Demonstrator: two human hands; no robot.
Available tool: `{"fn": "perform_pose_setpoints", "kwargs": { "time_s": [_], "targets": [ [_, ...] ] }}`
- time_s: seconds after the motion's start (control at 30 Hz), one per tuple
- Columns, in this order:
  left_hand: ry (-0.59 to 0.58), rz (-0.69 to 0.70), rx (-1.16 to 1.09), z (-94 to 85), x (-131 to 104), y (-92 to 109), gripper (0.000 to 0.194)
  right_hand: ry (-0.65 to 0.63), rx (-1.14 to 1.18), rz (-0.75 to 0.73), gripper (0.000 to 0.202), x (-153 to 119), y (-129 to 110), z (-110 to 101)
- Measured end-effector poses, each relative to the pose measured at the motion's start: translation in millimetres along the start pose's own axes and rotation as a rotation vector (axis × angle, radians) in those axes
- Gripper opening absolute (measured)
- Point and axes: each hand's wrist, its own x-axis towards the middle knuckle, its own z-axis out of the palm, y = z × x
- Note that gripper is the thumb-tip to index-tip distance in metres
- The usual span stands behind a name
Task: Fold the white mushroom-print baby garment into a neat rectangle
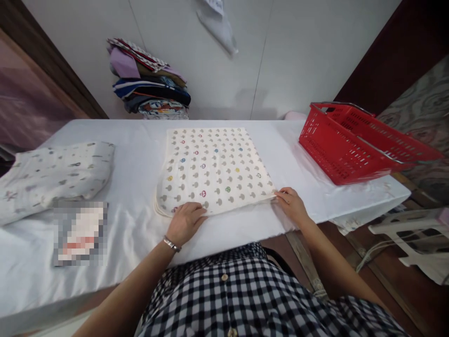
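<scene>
A cream cloth with a mushroom print (217, 168) lies folded in layers, spread flat on the white-covered table (136, 187). My left hand (187, 220) rests on the near edge of the cloth, left of its middle, fingers together and curved, with a metal bracelet on the wrist. At the cloth's near right corner, my right hand (288, 200) pinches the edge between thumb and fingers. The rounded fold at the cloth's near left side shows several layers.
A second folded patterned cloth (66, 173) lies at the left, with a pixelated item (82, 234) before it. A red basket (347, 145) stands at the right end. Folded clothes (150, 84) are stacked beyond the far edge. A white plastic chair (414, 229) is at the right.
</scene>
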Motion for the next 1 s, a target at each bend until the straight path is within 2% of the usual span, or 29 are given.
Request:
{"fn": "perform_pose_setpoints", "kwargs": {
  "time_s": [0.17,0.37,0.53,0.77,0.9,1.0],
  "targets": [
    [0.004,-0.05,-0.025,-1.3,6,-1,0.03,-0.022,-0.023,0.013,0.029,4,-3,0],
    [0.103,-0.145,0.073,3.3,7,0,0.031,0.0,-0.093,-0.052,0.028,5,-5,3],
    [0.046,-0.079,0.082,5.6,3,-3,0.027,-0.112,-0.214,-0.106,0.027,2,-7,2],
    [0.058,0.042,0.028,11.1,3,4,0.023,-0.16,-0.174,-0.244,0.027,4,-23,-3],
    [0.043,0.106,-0.016,17.2,10,12,0.018,-0.201,-0.138,-0.348,0.023,6,-32,3],
    [0.059,0.135,-0.01,17.6,15,15,0.017,-0.208,-0.136,-0.37,0.023,8,-35,10]
  ]
}}
